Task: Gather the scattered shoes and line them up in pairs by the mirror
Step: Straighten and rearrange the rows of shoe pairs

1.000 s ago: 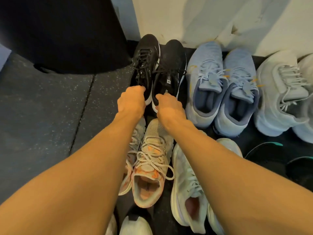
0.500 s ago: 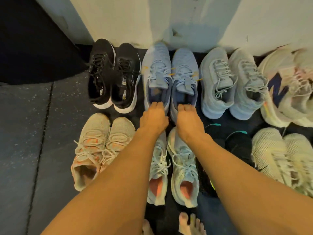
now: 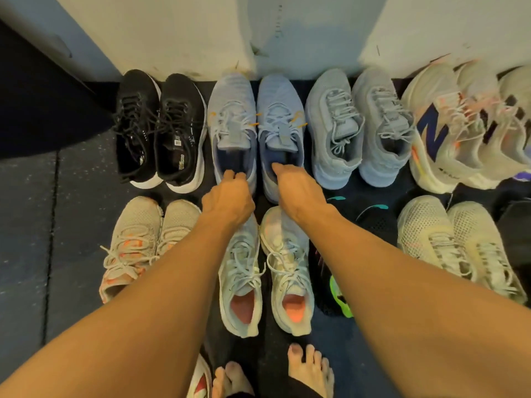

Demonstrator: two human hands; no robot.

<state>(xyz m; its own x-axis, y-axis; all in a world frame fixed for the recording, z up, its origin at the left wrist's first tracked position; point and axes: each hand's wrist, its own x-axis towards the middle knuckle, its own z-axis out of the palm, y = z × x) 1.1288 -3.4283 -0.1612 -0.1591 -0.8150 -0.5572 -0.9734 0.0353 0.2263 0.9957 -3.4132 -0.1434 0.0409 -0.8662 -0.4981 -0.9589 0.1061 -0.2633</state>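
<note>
Two rows of paired shoes stand toes-first against the white wall. The back row holds a black pair (image 3: pixel 161 130), a light blue pair (image 3: pixel 255 122), a grey-blue pair (image 3: pixel 359 124) and a white pair with a navy N (image 3: pixel 459 130). My left hand (image 3: pixel 227 196) grips the heel rim of the left light blue shoe (image 3: pixel 232 110), fingers curled over it. My right hand (image 3: pixel 298 193) holds the heel of the right light blue shoe (image 3: pixel 280 110), a fingertip inside the opening. My forearms cover part of the front row.
The front row has a beige-orange pair (image 3: pixel 143 239), a pale pair with pink insoles (image 3: pixel 267 268), dark shoes with green trim (image 3: pixel 339 297) and a cream mesh pair (image 3: pixel 454 242). My bare feet (image 3: pixel 273 372) stand just behind. Dark rubber floor (image 3: pixel 34 225) lies to the left.
My hands left the heels of the black pair and moved right to the heels of the light blue pair. The view swung right, bringing more pairs into sight.
</note>
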